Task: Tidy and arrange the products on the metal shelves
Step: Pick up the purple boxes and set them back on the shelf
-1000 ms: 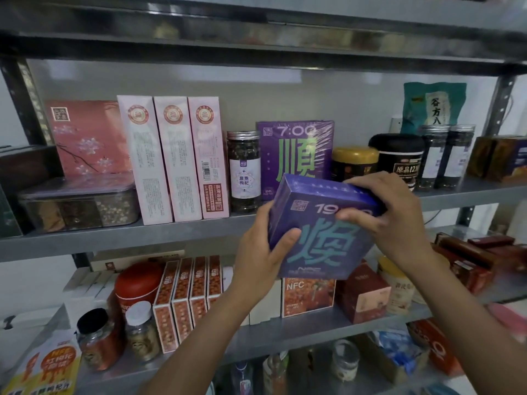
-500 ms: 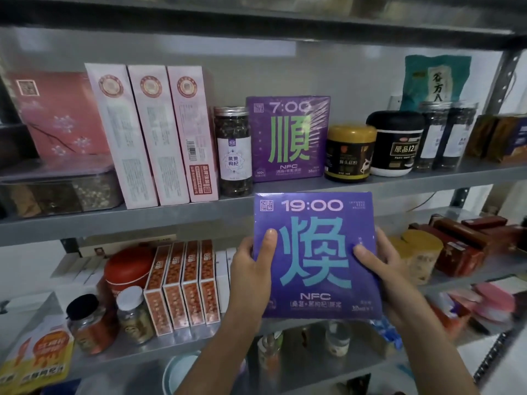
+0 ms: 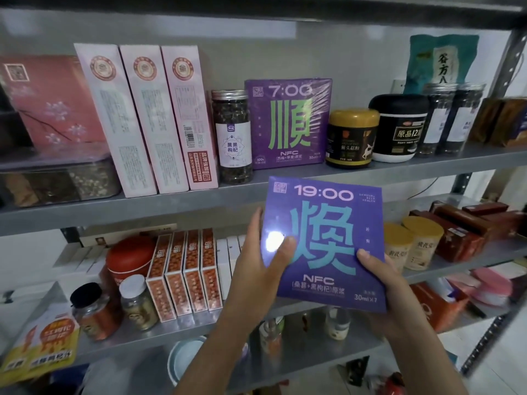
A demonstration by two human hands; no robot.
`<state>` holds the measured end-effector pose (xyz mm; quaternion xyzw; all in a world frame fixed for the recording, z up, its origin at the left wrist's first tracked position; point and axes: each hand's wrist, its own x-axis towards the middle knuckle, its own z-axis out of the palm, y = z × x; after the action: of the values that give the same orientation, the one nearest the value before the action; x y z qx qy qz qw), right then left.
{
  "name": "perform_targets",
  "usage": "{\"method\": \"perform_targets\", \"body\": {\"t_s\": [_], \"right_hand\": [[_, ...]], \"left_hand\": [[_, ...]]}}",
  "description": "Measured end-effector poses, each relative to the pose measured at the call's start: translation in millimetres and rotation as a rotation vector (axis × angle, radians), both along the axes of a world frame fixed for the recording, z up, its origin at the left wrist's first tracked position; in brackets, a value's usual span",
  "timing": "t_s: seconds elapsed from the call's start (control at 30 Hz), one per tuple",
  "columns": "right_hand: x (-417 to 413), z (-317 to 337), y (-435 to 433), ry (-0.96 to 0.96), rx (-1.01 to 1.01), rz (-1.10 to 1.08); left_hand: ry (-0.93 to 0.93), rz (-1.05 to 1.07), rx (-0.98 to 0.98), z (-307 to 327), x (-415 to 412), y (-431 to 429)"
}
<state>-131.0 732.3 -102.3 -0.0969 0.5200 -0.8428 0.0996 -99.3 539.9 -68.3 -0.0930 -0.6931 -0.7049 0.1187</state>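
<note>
My left hand (image 3: 256, 275) and right hand (image 3: 396, 297) pinch the stiff, glossy box (image 3: 322, 223) by its lower edges; likely light, slippery

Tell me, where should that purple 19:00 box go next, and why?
Probably lift the 19:00 box up onto the upper shelf, by the matching purple 7:00 box. The left hand and right hand grip its sides, label forward, just below that shelf. A dark jar and a yellow-lidded jar flank it closely, so room looks tight.
</note>
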Motion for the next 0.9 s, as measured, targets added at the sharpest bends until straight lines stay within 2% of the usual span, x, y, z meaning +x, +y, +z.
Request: {"method": "perform_targets", "body": {"t_s": [0.1, 0.23, 0.3, 0.4, 0.47, 0.6, 0.73, 0.9], "right_hand": [[1.0, 2.3, 1.2, 0.006, -0.011, -0.043], [3.6, 7.9, 5.2, 0.019, 0.004, -0.084], [5.0, 10.6, 7.1, 0.016, 0.005, -0.095], [7.3, 13.7, 8.0, 0.039, 0.005, -0.099], [8.7, 15.2, 6.4, 0.077, 0.019, -0.115], [11.7, 20.1, -6.5, 0.161, 0.07, -0.144], [17.5, 26.2, -15.1, 0.202, 0.033, -0.145], [24.0, 35.2, -13.1, 0.183, 0.007, -0.072]], "left_hand": [[0.163, -0.027, -0.177, -13.3, -0.6, -1.5], [0.241, 0.067, -0.528, -23.0, -2.9, -6.9], [0.354, 0.08, -0.748, -26.0, -5.1, -8.9], [0.559, 0.261, -1.103, -32.7, -12.8, -9.7], [0.604, 0.388, -1.224, -34.9, -15.7, -4.2], [0.735, 0.514, -1.317, -44.9, -17.5, 18.3], [0.799, 0.592, -1.254, -44.2, -20.4, 22.9], [0.856, 0.569, -1.17, -40.9, -24.8, 15.4]]}}
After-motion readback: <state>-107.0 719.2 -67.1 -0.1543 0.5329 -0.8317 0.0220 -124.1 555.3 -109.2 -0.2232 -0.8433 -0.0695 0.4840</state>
